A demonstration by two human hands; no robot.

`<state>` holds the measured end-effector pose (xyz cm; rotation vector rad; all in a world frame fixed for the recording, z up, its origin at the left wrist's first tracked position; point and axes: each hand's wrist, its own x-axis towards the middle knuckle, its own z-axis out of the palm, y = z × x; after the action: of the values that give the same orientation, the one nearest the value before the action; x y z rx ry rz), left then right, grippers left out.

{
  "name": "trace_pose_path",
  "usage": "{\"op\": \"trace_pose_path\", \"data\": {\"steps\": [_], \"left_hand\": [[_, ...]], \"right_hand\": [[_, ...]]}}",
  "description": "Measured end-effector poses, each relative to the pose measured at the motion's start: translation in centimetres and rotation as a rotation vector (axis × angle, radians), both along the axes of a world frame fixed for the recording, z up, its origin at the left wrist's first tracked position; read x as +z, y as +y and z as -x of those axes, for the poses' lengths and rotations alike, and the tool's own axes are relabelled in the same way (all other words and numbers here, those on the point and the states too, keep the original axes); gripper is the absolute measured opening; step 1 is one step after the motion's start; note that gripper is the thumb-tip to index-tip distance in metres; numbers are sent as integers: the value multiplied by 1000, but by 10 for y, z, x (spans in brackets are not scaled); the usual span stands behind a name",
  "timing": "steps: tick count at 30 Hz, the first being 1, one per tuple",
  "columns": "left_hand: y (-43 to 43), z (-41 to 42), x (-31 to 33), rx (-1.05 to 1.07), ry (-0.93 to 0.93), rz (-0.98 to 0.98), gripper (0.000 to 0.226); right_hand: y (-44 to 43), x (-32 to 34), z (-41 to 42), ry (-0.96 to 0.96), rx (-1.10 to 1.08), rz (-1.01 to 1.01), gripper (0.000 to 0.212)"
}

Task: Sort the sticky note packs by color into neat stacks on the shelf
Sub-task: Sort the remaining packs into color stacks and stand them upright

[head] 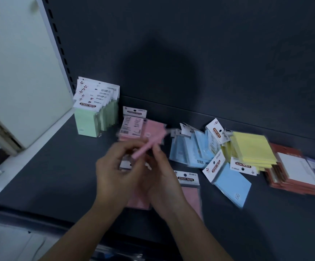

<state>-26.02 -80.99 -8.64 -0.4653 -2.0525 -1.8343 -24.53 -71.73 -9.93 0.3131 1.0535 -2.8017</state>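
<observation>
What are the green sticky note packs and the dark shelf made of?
The green sticky note packs look like matte paper pads with white card headers, probably in clear plastic wrap, though blur hides any shine. The shelf looks like dark painted metal, with a slotted upright beside it.

Two hands, left hand [115,172] and right hand [164,178], share one pink pack [149,146] above the shelf [49,176]. Three more pink packs show: two at the back [132,125], one lying flat [190,187]. One green row [96,112], about six packs. One blue pack lies apart [232,183]; the blue heap [192,147], yellow pile [250,149] and red-backed stack [292,170] are too blurred to count
</observation>
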Motion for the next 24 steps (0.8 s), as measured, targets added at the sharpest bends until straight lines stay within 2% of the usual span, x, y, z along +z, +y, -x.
{"op": "trace_pose_path", "data": {"steps": [1,3,5,7,10,13,16,18,21,24], "left_hand": [[2,-5,-5,-19,52,104,24],[4,-13,-16,-47,121,266,25],[-1,-20,-25,-119,118,304,36],[-8,-26,-29,-174,69,250,44],[-20,-30,-29,-27,-91,37,29],[-38,-17,-31,224,-281,-19,19],[-57,1,-29,177,-448,-174,19],[-67,11,-25,135,-455,-220,26],[-87,26,-25,80,-442,-197,30],[-109,45,-29,72,-446,-73,28]], "right_hand": [[4,3,-3,-10,20,49,69],[12,9,-7,-24,70,68,48],[17,8,-10,-17,68,-52,29],[20,1,-9,-24,30,-244,18],[19,-6,-8,-14,-13,-492,21],[11,-8,-8,54,-15,-636,23],[-5,-7,-7,76,21,-711,22],[-18,-7,-4,88,46,-743,20],[-40,-6,2,49,41,-756,19],[-59,-7,11,-8,0,-785,28]]}}
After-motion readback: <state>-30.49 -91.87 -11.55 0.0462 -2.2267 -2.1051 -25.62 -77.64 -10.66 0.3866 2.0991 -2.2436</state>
